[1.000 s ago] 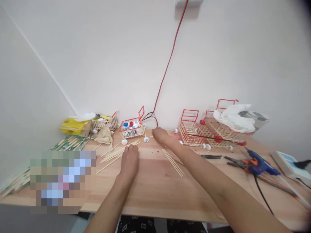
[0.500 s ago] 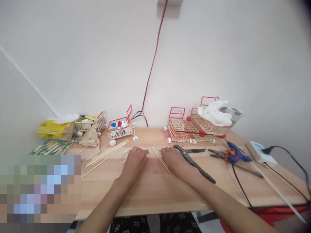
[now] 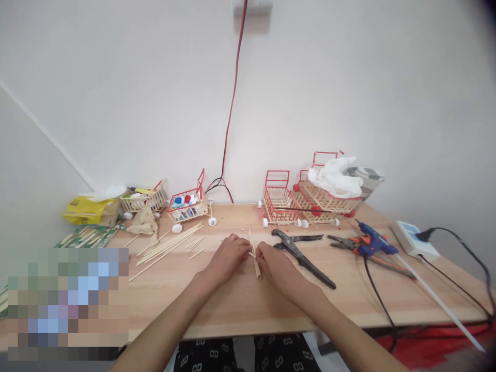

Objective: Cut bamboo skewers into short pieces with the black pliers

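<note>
On the middle of the table (image 3: 236, 310), your left hand (image 3: 232, 256) and right hand (image 3: 277, 262), fingers drawn narrow, held a bundle of sticks (image 3: 256, 266) between them, probably to keep it together, while the black tool (image 3: 310, 264) lay near your right, perhaps for easy reach.

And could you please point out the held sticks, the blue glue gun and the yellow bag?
Held sticks (image 3: 256, 265): head view, nearer halves.
Blue glue gun (image 3: 372, 243): head view, main body.
Yellow bag (image 3: 86, 211): head view, front side.
</note>
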`<state>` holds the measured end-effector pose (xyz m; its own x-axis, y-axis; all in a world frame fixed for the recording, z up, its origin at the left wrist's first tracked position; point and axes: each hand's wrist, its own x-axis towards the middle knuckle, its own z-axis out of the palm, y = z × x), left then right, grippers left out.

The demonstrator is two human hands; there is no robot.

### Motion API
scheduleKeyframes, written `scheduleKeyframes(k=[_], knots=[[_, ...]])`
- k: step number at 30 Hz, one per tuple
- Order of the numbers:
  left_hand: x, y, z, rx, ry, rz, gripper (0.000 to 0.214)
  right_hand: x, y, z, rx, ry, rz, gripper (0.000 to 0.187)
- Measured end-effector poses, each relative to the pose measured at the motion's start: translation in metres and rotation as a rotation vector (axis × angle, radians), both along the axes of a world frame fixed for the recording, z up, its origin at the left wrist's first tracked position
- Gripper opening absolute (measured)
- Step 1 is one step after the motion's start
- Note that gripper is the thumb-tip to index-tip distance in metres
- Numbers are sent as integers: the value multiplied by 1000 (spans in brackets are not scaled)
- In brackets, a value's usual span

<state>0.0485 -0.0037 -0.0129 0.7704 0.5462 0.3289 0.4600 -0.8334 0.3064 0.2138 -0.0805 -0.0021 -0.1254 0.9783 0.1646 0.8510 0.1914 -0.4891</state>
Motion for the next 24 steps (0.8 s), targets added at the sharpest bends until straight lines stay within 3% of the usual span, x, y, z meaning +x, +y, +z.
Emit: scheduleKeyframes(k=[2,5,8,11,18,22,24], knots=[[-9,-1,6,-7,-62,49,22,6,5,6,10,57,-17,10],[-44,-6,18,-14,-168,289,21,10,15,19,45,236,20,7],[-83,-17,27,-21,-106,550,14,2,27,27,-122,611,196,4],[-101,-28,25,-52,41,696,10,-13,38,26,-303,885,307,20],[-97,-23,10,-12,220,740,14,-19,43,13,-420,989,318,31],[-100,-14,15,-48,294,681,15,-13,40,8,-372,971,292,31],[-96,-13,21,-70,236,690,16,-13,40,6,-380,985,290,32]])
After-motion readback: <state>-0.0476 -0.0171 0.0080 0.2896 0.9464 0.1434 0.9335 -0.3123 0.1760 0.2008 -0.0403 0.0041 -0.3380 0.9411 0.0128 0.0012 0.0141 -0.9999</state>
